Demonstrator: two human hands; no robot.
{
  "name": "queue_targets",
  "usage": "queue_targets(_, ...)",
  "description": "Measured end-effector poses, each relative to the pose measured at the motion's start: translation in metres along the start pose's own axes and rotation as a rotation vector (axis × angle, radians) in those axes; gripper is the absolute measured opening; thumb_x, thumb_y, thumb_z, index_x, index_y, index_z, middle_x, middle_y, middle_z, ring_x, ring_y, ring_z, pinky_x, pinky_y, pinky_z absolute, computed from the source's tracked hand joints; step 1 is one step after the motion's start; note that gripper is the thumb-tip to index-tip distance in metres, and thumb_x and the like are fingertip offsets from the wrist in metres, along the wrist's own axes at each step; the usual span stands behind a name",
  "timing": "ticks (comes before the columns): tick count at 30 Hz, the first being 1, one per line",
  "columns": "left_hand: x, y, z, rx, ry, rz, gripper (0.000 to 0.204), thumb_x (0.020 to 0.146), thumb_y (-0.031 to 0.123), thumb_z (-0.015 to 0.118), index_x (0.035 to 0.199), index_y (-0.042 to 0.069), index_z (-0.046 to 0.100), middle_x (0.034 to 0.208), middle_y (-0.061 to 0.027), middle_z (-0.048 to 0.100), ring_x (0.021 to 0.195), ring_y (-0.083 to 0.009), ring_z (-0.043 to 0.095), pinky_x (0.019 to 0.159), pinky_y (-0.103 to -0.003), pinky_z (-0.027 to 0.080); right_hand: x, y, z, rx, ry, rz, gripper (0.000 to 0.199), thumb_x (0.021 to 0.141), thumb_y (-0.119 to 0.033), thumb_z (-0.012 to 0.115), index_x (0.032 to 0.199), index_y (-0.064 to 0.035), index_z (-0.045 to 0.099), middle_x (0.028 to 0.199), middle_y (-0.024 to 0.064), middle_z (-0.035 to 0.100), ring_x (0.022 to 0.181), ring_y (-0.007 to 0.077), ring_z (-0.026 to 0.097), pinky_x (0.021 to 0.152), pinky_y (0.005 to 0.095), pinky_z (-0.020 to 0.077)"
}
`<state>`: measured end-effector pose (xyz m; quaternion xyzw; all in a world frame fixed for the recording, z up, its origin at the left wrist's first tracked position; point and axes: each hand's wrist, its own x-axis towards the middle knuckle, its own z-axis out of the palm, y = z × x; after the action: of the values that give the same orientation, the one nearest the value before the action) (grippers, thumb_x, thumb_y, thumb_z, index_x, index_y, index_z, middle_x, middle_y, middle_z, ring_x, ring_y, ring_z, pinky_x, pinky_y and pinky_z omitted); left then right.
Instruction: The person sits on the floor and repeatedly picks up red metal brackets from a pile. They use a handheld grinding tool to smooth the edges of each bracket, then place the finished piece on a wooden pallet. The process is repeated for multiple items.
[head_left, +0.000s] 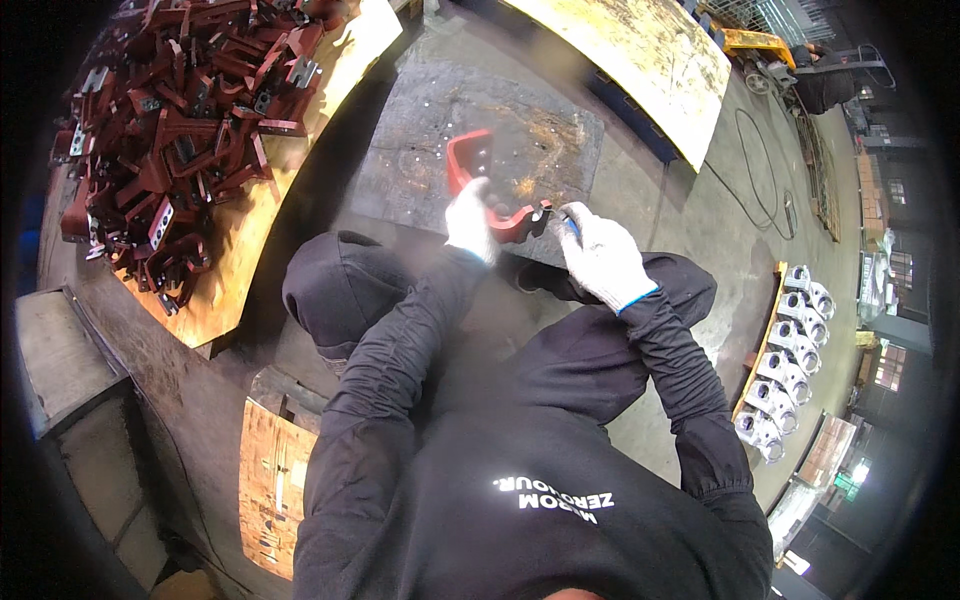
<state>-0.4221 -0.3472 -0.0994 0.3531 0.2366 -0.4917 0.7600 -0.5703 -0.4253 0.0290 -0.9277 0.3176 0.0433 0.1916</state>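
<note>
A grey workshop floor (pixel 690 225) runs across the middle of the frame, and the person sits low over it with dark-clad knees left and right of centre. Near the centre, the white-gloved left hand (pixel 471 222) is closed on the side of a red bracket (pixel 511 226), keeping it raised over a worn, dark board (pixel 395 155). The white-gloved right hand (pixel 607 262), just beside the bracket's right end, pinches a small blue item (pixel 571 226); whether that item touches the bracket I cannot tell. The handling of this one piece seems to be midway, with both hands engaged at it; nothing visible marks it as finished.

The bracket is bent, with a flat upright part showing small holes, a curved lower edge and a dark, shiny bit at the right end. Its colour is brighter than that of the heap of dark red brackets (pixel 200 140) in the upper left. Which of those are done or left cannot be told. Farther off, silvery castings (pixel 783 365) line the right side.
</note>
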Motion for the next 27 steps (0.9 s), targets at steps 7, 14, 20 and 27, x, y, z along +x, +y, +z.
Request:
queue_targets(7, -0.016, 0.004, 0.009, 0.041, -0.005, 0.032, 0.009, 0.086, 0.014, 0.056, 0.088, 0.007, 0.050, 0.070, -0.0022, 0.049, 0.063, -0.0166, 0.051, 0.060, -0.034, 0.048, 0.001, 0.000, 0.007, -0.105, 0.035, -0.004, 0.028, 0.093, -0.030, 0.054, 0.108, -0.0065, 0.056, 0.077, 0.0210, 0.065, 0.073, 0.0393, 0.064, 0.065, 0.0471, 0.0488)
queue_targets(14, -0.009, 0.004, 0.014, -0.015, -0.018, -0.065, 0.009, 0.085, 0.009, 0.052, 0.082, 0.010, 0.043, 0.070, -0.0012, 0.042, 0.059, -0.0158, 0.045, 0.057, -0.033, 0.043, 0.001, 0.003, 0.013, -0.475, 0.179, -0.181, 0.022, 0.092, -0.029, 0.056, 0.099, -0.0079, 0.055, 0.064, 0.0110, 0.059, 0.057, 0.0291, 0.063, 0.050, 0.0396, 0.0484)
queue_targets(20, -0.002, -0.004, 0.024, -0.066, -0.026, -0.047, 0.008, 0.084, 0.010, 0.051, 0.089, 0.004, 0.050, 0.073, -0.0054, 0.048, 0.065, -0.0192, 0.052, 0.060, -0.035, 0.047, 0.008, 0.016, 0.010, -0.542, 0.109, -0.145, 0.026, 0.090, -0.026, 0.055, 0.107, -0.0071, 0.050, 0.072, 0.0130, 0.061, 0.059, 0.0299, 0.064, 0.051, 0.0411, 0.0505)
queue_targets(27, 0.008, -0.002, 0.022, -0.116, -0.135, -0.137, 0.017, 0.087, 0.016, 0.047, 0.095, 0.001, 0.050, 0.086, -0.0110, 0.054, 0.073, -0.0280, 0.058, 0.072, -0.045, 0.053, 0.005, 0.019, 0.025, -0.534, 0.136, -0.144, 0.024, 0.091, -0.027, 0.055, 0.103, -0.0067, 0.051, 0.067, 0.0120, 0.059, 0.059, 0.0298, 0.064, 0.051, 0.0419, 0.0500)
